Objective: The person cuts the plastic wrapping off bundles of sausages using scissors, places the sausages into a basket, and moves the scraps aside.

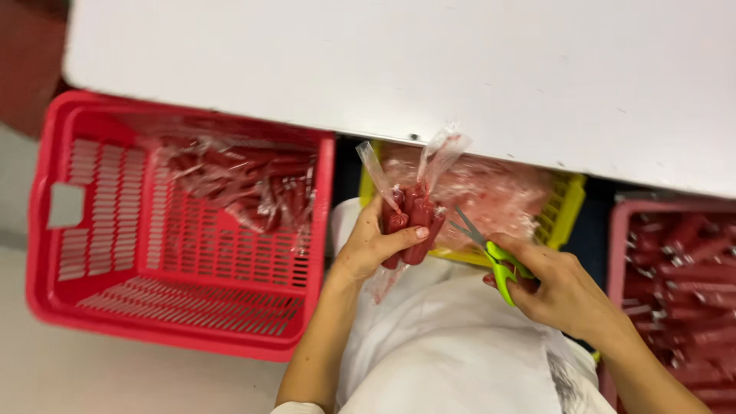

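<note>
My left hand grips a bundle of red sausages in clear plastic wrap, held upright over my lap, with loose plastic ends sticking up. My right hand holds green-handled scissors, their blades slightly apart and pointing toward the bundle, a short gap away. Both hands are just below the edge of a white table.
A red slotted basket at left holds several wrapped red sausages at its far side. A yellow basket with crumpled plastic sits under the table edge. A pink basket full of wrapped sausages is at right. My white apron covers my lap.
</note>
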